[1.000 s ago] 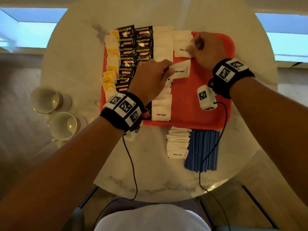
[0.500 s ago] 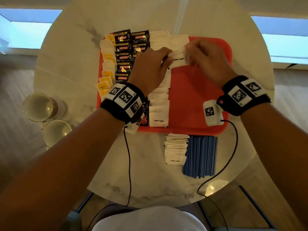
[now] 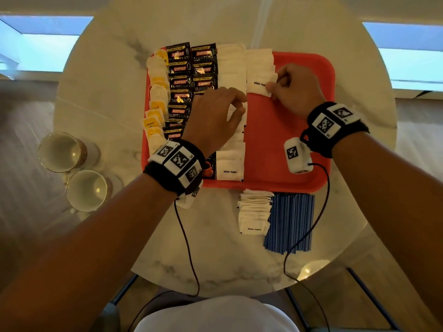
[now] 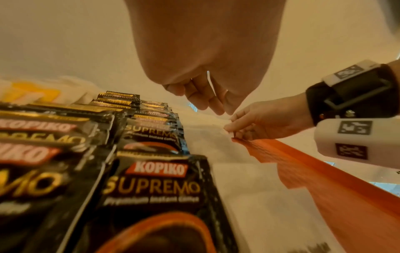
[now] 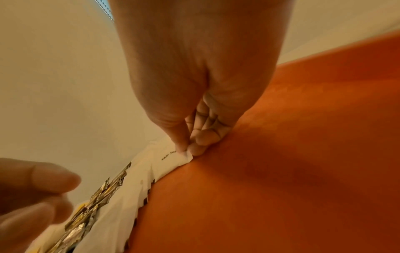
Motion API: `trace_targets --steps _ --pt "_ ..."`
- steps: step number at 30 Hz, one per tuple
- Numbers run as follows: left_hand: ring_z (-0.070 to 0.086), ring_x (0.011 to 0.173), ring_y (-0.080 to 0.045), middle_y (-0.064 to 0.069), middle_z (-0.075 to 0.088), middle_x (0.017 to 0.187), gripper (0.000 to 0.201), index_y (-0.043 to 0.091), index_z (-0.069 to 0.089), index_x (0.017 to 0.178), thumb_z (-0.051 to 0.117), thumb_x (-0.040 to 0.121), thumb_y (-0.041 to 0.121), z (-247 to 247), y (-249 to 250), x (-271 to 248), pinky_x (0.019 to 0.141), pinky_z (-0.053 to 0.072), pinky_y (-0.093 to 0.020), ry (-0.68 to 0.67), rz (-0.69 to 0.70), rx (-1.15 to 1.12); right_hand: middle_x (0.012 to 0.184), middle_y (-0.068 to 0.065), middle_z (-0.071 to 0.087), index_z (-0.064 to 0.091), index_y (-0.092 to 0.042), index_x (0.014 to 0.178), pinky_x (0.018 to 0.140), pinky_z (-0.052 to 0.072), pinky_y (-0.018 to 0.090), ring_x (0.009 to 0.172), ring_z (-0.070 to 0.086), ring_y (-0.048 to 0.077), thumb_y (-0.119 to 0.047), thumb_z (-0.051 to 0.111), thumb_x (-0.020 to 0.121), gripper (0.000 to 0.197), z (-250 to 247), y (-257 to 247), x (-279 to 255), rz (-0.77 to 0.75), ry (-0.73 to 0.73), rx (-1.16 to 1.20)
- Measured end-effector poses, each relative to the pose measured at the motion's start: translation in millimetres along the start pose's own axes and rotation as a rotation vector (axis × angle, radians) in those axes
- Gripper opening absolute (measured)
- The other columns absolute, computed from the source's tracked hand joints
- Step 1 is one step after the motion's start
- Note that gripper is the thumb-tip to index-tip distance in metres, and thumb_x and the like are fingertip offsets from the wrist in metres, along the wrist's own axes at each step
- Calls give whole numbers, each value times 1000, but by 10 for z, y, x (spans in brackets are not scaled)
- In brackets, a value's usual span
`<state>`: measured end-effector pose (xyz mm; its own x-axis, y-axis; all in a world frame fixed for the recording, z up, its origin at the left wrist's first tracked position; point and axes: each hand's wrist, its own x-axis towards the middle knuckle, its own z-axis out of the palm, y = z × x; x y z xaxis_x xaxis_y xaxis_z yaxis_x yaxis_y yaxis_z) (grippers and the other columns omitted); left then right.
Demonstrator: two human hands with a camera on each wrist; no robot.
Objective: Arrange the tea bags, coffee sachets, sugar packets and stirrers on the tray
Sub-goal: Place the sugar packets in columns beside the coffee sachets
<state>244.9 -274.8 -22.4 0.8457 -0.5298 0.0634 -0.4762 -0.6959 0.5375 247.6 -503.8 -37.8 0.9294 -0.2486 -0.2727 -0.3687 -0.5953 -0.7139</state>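
Left hand (image 3: 215, 116) hovers over the tray's (image 3: 287, 140) first sugar column, fingers loosely curled, holding nothing. Right hand (image 3: 291, 89) pinches the near corner of a sugar packet (image 3: 257, 83) at the tray's far middle; light, limp paper, likely best taken by an edge. Round marble table (image 3: 96, 104), windows behind

A warm, dim amber cast is seen in all three views. Cool blue daylight is admitted by windows at ten and two o'clock in the head view. Small glare spots are shown on the round pale marble tabletop (image 3: 115, 97) near five o'clock. Edges are bowed by wide-angle distortion. The black glossy coffee sachets (image 4: 151, 188) are blurred close up in the left wrist view.
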Motion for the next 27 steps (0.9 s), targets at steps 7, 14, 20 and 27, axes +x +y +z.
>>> trace_targets --steps 7,14,20,27 --pt "54 96 -8 18 63 100 19 31 60 114 55 96 32 -32 29 -166 89 30 -31 -2 -3 -8 88 4 73 62 -19 97 73 55 25 79 69 15 -27 80 82 25 22 -48 78 29 18 52" --pt "52 96 -5 18 63 101 19 30 60 114 54 96 32 -122 144 -344 89 28 -29 -19 12 -5 82 -12 60 62 -17 105 60 42 2 70 54 -1 -32 76 85 29 -50 -114 -138 38 125 42" --pt "54 94 -10 9 63 105 18 24 62 111 56 96 30 -72 388 -884 89 36 -35 -93 97 -12 88 -10 64 66 -18 101 65 41 0 70 54 -8 -28 71 91 15 -138 -180 -981 -18 84 56" --pt "54 98 -12 7 62 107 17 24 62 107 61 93 35 162 607 -1857 87 41 -33 -228 274 22 90 -8 68 65 -19 101 69 49 8 77 61 -1 -25 64 97 7 -17 46 -2220 -36 -41 88"
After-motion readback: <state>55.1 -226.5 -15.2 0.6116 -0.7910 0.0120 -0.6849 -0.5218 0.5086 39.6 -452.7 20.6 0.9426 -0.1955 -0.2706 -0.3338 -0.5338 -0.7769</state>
